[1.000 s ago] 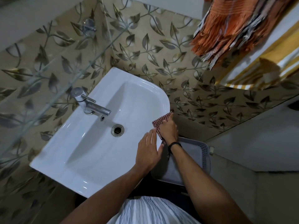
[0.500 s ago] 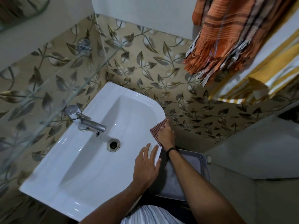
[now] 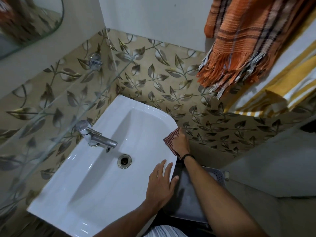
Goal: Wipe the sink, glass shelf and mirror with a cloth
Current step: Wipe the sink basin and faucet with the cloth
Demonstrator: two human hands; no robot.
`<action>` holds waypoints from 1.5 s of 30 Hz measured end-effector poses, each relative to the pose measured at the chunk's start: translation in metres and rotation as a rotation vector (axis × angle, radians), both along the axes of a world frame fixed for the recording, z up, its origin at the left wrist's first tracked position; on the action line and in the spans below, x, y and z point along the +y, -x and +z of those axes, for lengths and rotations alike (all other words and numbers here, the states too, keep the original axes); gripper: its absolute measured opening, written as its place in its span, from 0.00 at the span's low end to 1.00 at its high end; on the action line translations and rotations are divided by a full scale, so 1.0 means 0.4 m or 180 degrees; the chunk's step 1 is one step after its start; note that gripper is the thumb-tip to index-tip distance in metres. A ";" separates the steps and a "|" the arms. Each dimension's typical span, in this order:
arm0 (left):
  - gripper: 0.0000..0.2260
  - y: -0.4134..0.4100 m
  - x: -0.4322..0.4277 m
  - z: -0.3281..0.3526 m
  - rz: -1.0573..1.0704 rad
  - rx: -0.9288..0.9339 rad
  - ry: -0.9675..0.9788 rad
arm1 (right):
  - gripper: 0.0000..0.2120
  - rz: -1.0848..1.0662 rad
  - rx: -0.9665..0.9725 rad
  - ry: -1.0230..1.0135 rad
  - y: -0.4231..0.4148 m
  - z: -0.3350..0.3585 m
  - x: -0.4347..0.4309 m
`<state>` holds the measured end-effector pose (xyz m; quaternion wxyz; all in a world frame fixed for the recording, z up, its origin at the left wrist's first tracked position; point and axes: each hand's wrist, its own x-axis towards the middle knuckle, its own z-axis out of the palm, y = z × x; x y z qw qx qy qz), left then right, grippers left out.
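A white ceramic sink (image 3: 82, 194) with a chrome tap (image 3: 95, 135) and drain (image 3: 124, 161) fills the middle. My right hand (image 3: 181, 142) presses a red-checked cloth (image 3: 171, 139) against the sink's outer front-right edge. My left hand (image 3: 159, 183) rests flat on the sink's front rim, fingers straight, thumb over the edge. A glass shelf (image 3: 56, 106) runs above the tap along the left wall. The mirror (image 3: 29, 19) shows at the top left corner.
An orange fringed towel (image 3: 242, 40) and a yellow-striped towel (image 3: 280, 93) hang at the upper right. A grey plastic basket (image 3: 215, 178) sits below the sink under my right forearm. Leaf-patterned tiles cover the walls.
My view has tilted up, bringing the mirror into sight. My right hand with the cloth has slid a little farther along the sink's edge; my left hand stays on the rim.
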<state>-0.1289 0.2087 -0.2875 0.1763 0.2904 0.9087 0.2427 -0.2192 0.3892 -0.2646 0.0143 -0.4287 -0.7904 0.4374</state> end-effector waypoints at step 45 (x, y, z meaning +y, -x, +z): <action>0.29 0.043 0.095 -0.006 -0.0279 0.0243 -0.0082 | 0.31 0.2658 -0.0648 -0.1851 0.141 0.045 0.088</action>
